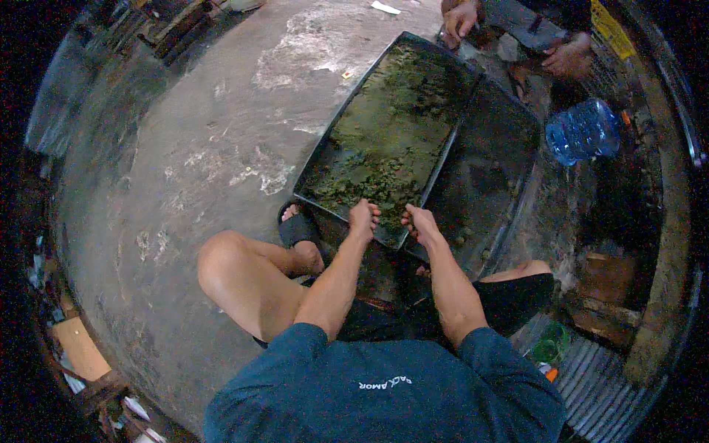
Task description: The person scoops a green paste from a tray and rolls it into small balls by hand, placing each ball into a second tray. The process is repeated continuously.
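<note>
A: Main item, and where?
B: Between twelve and one o'clock: shallow, rectangular, dark tray with a thin pale rim (444,157), set on a grey, pale-patched concrete floor (207,155). Contains loose, dark green, crumbly clumps (362,175), densest toward the tray's six o'clock end.

A: Bare left hand (364,219)?
B: At the tray's six o'clock edge, by the clumps. Fingers curled inward; impossible to tell whether gripping anything.

A: Bare right hand (419,221)?
B: Just beside the left, toward three o'clock, near the tray's closest corner. Fingers bent, thumb side upward; grip on anything impossible to tell.

A: And round about?
B: At two o'clock, alongside the tray: wide, dark, shallow second tray (491,159). Farther out, same bearing: large, clear-blue plastic water jug (583,131). Toward one o'clock, past the far end: a co-worker's hand (460,20). At nine, black open-toed sandal (299,229) on a foot.
</note>
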Motion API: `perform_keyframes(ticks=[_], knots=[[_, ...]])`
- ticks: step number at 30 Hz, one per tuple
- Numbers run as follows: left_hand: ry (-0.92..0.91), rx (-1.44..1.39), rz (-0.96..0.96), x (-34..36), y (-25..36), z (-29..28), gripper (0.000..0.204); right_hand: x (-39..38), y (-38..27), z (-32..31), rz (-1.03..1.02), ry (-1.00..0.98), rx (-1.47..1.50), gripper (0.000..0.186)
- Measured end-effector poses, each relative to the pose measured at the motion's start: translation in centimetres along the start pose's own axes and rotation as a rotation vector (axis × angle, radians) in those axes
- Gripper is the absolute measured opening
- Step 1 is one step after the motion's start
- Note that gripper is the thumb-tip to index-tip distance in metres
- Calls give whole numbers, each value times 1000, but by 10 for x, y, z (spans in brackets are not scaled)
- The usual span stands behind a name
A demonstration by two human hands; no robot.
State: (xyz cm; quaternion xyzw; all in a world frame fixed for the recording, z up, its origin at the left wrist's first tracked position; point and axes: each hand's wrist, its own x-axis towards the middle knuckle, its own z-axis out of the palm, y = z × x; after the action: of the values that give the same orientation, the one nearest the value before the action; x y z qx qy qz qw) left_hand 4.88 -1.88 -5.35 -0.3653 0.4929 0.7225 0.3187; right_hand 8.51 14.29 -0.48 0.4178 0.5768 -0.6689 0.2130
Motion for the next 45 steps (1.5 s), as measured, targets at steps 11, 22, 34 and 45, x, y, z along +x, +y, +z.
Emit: perform_keyframes(ticks=[11, 22, 34, 45], knots=[[-270, -321, 94, -20, -16, 46, 31, 23, 29, -92, -655, 600, -252, 17], [-41, -444, 319, -9, 70, -49, 33, 119, 91, 19, -727, -213, -1569, 22], [222, -430, 368, 11, 44, -95, 27, 90, 64, 2, -728, -526, -1576, 25], [326, -401, 268, 7, 24, -114, 23, 93, 69, 33, -905, -416, -1235, 26]])
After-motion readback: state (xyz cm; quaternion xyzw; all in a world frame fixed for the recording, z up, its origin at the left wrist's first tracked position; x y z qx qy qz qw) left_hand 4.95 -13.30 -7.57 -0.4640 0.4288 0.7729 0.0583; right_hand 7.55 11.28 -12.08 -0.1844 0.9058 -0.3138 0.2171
